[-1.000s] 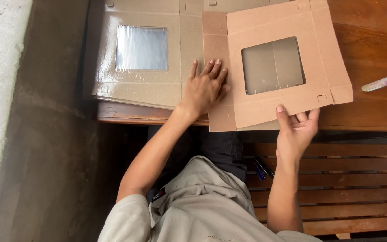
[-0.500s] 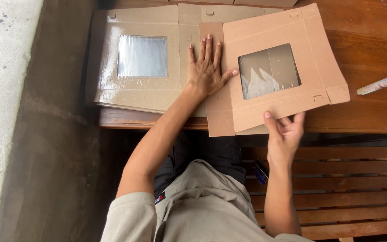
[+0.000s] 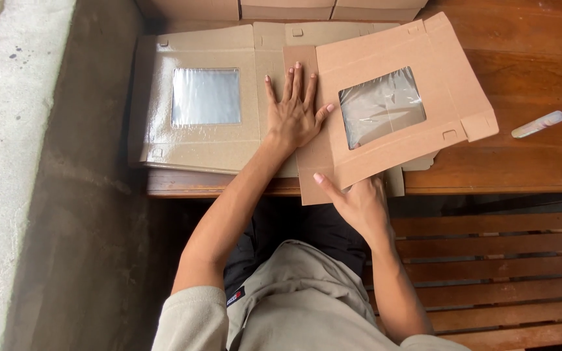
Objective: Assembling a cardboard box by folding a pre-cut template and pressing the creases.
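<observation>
Under your left hand [image 3: 296, 112] lies the side flap of a flat, unfolded cardboard box blank [image 3: 391, 104]; your fingers [image 3: 292, 79] are spread and pressed palm-down on it, gripping nothing. Just right of your thumb sits the blank's clear plastic window [image 3: 382, 106], crinkled and catching light. Your right hand [image 3: 359, 201] is at the near edge of the same blank, fingers tucked beneath the cardboard and the thumb [image 3: 328, 187] laid on top, pinching that edge where it overhangs the surface [image 3: 521, 162]. The blank lies skewed, its right corner tilted away from you.

Left of your left-hand fingers, partly beneath the blank, rests a stack of more flat box blanks [image 3: 196, 110], each glossy-faced with its own square window. Beyond your fingertips, folded cardboard boxes [image 3: 281, 9] line the far edge. Well to the right of both hands, a small pale tube [image 3: 538, 123] lies on the wooden surface. Nearer you, past your right wrist, runs a slatted wooden bench [image 3: 489, 260].
</observation>
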